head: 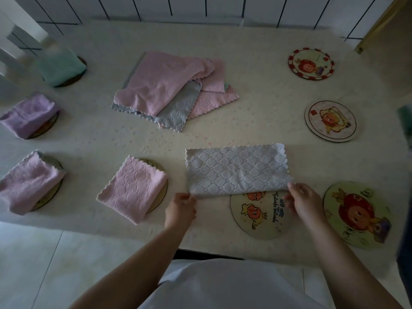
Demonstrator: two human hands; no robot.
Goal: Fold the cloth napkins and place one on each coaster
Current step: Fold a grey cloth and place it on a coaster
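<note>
A grey quilted napkin (237,171), folded in half, lies near the table's front edge, its near edge over a round cartoon coaster (259,216). My left hand (180,208) pinches the napkin's near left corner. My right hand (304,205) pinches its near right corner. A pile of unfolded pink and grey napkins (169,90) lies mid-table. Folded napkins sit on coasters to the left: pink (133,189), lilac (30,182), lilac (30,114) and green (60,66). Bare coasters lie at the right: near (356,215), middle (331,121) and far (311,63).
The table (256,121) carries a pale patterned cover. A tiled wall runs behind it and a wooden frame (379,23) stands at the far right. Pale floor tiles show below the table's front left edge. A dark blurred object sits at the right edge.
</note>
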